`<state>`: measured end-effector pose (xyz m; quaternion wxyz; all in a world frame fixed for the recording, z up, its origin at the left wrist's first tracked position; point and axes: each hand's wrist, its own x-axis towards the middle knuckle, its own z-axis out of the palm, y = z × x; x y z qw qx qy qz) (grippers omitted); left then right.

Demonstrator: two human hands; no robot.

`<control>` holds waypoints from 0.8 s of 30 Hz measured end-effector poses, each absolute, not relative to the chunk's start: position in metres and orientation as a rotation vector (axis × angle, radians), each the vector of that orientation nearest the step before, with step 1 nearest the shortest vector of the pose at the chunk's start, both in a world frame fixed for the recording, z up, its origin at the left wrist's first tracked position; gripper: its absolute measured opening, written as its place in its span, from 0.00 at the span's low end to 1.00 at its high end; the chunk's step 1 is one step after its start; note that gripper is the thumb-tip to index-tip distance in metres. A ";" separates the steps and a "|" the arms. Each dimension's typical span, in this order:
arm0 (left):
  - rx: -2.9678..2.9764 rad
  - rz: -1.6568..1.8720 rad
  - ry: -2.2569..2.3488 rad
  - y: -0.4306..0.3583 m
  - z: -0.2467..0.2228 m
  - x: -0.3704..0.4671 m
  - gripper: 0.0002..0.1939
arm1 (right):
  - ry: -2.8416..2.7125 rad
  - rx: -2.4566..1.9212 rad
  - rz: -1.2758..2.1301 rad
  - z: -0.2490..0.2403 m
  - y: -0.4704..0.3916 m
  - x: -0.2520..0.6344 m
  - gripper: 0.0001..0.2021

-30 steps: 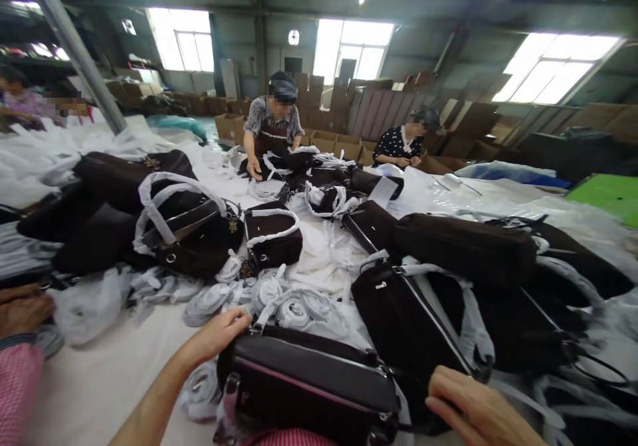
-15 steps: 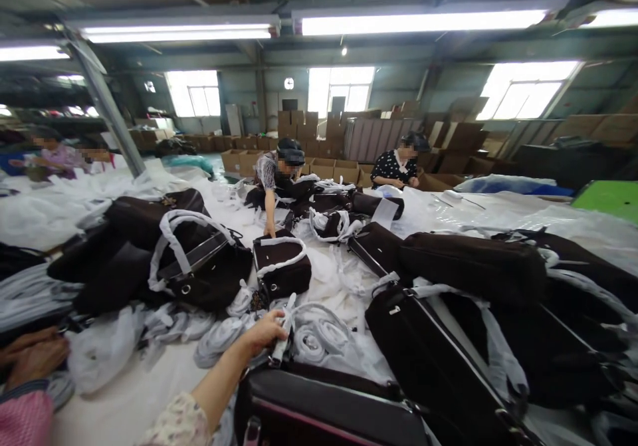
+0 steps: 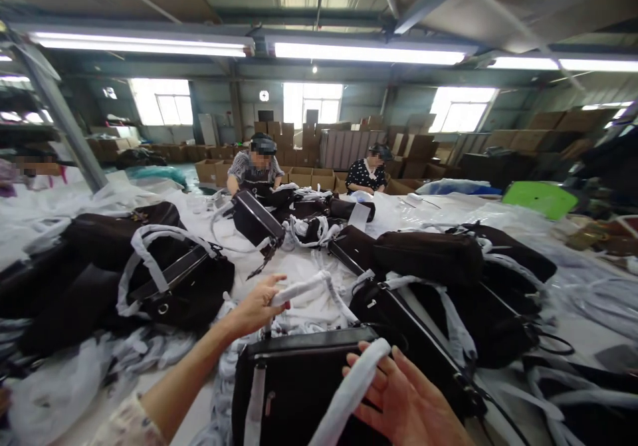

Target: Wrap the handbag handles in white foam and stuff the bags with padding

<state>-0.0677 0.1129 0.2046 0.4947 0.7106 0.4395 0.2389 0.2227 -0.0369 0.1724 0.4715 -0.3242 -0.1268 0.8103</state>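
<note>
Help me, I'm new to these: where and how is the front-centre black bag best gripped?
Probably take the bag by the crest of its far white-wrapped handle, from above: that slim handle arches over the bag's top, with a gap beneath.

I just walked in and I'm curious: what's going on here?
The left hand grips the far white-wrapped loop handle of a boxy black fabric bag; the right hand, loosely open, touches the near white-wrapped handle. More dark bags lie on both sides. Beyond, a person in a striped top is behind a tilted black bag.
</note>
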 end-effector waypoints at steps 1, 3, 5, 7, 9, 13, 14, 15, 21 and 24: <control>1.738 0.530 0.998 0.103 0.212 -0.066 0.08 | -0.208 -0.695 1.996 0.184 -0.032 0.214 0.27; 1.706 0.394 0.831 0.083 0.226 -0.063 0.15 | -0.119 -0.641 1.973 0.204 -0.021 0.200 0.28; 1.578 0.262 0.637 0.064 0.235 -0.060 0.21 | -0.092 -0.661 1.939 0.219 -0.011 0.190 0.24; 1.400 0.167 0.476 0.049 0.243 -0.057 0.26 | -0.144 -0.722 1.907 0.233 0.000 0.185 0.16; 1.290 0.125 0.427 0.040 0.249 -0.054 0.29 | -0.234 -0.762 1.909 0.249 0.011 0.183 0.17; 1.306 0.172 0.412 0.033 0.266 -0.050 0.30 | -0.320 -0.716 2.008 0.292 0.024 0.172 0.31; 1.314 0.207 0.398 0.033 0.272 -0.052 0.30 | -0.323 -0.696 2.030 0.303 0.025 0.167 0.32; 1.314 0.246 0.385 0.034 0.279 -0.056 0.31 | -0.333 -0.668 2.044 0.315 0.026 0.161 0.33; 1.302 0.374 0.276 0.046 0.338 -0.085 0.28 | -0.636 -0.426 2.045 0.378 0.031 0.137 0.34; 1.285 0.369 0.231 0.050 0.347 -0.084 0.24 | -0.861 -0.340 1.929 0.387 0.038 0.136 0.29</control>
